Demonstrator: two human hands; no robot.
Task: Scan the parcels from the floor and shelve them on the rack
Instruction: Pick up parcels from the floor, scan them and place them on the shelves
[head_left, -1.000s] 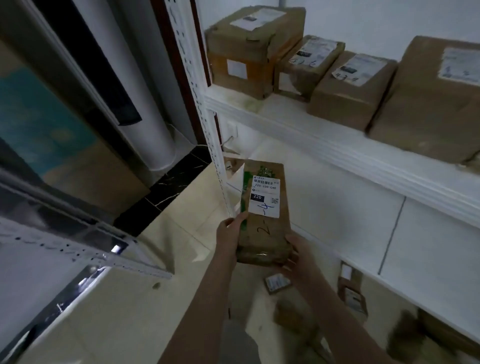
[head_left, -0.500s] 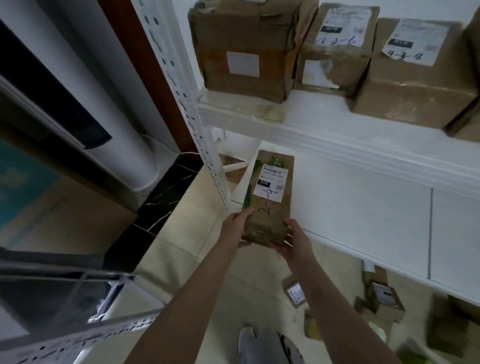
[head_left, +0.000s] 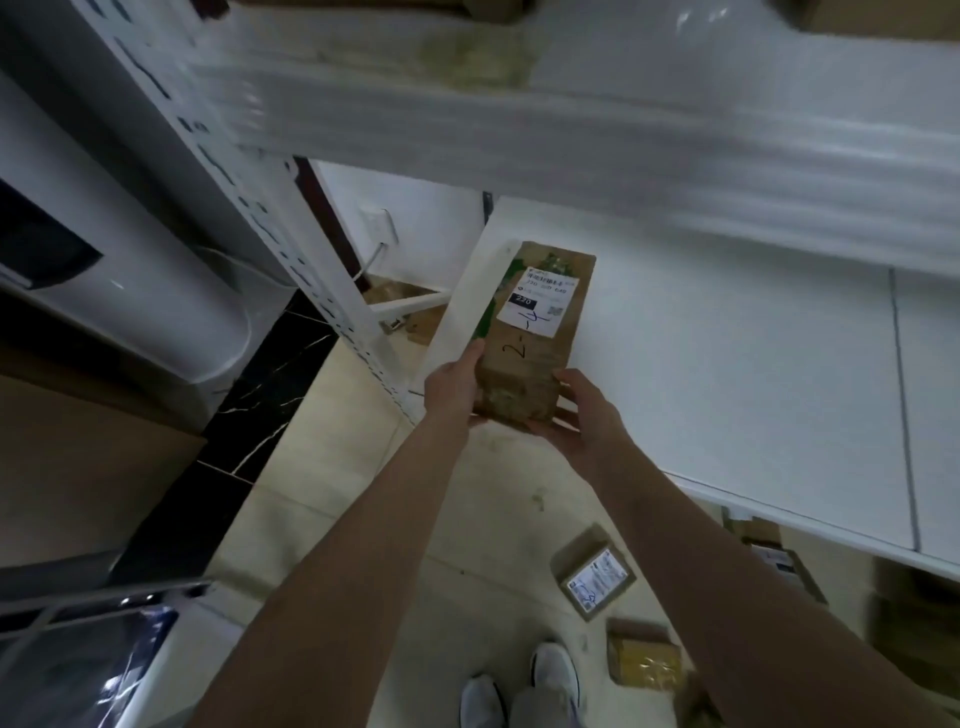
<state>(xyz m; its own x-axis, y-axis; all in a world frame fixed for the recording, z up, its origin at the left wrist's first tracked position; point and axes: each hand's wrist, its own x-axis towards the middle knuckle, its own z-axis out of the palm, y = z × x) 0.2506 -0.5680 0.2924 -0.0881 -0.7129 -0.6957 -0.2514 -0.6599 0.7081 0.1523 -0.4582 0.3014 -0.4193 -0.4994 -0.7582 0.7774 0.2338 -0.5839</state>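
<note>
Long cardboard parcel (head_left: 522, 361) held over the left front corner of the rack's lower shelf (head_left: 727, 374); whether it touches the board cannot be told. Left hand (head_left: 451, 385) and right hand (head_left: 577, 415) clasp its near end from either side. The box looks stiff and light; the long side walls offer the surest hold.

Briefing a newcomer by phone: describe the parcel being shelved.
Find the white metal rack; at its lower shelf's left end, left hand and right hand hold a long brown cardboard parcel. Only it has a green side strip and handwritten "2-4"; floor parcels are squatter.
</note>
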